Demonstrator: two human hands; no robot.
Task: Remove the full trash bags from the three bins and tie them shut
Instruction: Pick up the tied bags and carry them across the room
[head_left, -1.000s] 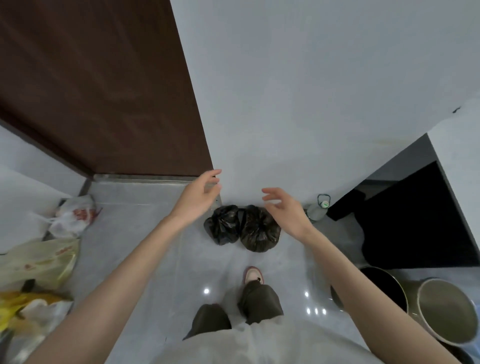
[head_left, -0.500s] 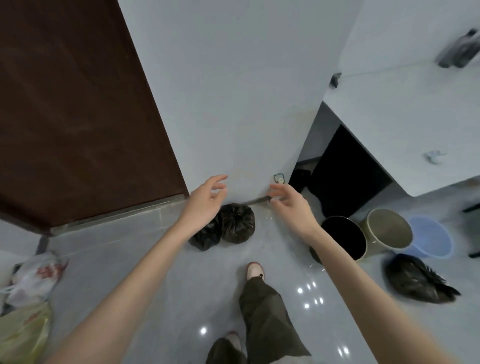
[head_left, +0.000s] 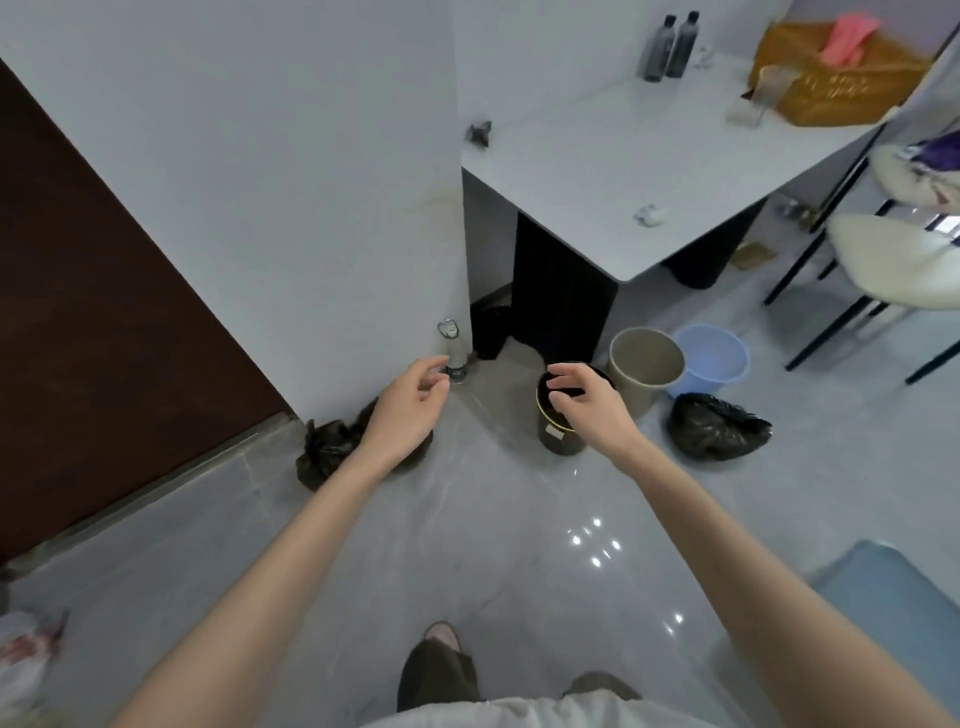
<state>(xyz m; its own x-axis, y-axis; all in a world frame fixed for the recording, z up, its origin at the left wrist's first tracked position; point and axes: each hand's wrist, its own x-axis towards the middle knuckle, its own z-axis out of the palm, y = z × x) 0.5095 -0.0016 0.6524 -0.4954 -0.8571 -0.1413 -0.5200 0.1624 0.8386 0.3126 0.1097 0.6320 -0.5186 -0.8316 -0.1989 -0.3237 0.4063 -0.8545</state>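
1. Left hand (head_left: 408, 410) is out over the floor, fingers loosely curled and a little apart, holding nothing.
2. Right hand (head_left: 592, 402) hangs above the dark bin (head_left: 558, 439), fingers bent and spread, empty too.
3. Black bags by the wall (head_left: 324, 452) sit on the floor, partly hidden behind the left hand.
4. Another black bag (head_left: 714, 426) lies near the beige bin (head_left: 647, 364) and the blue bin (head_left: 711, 358).
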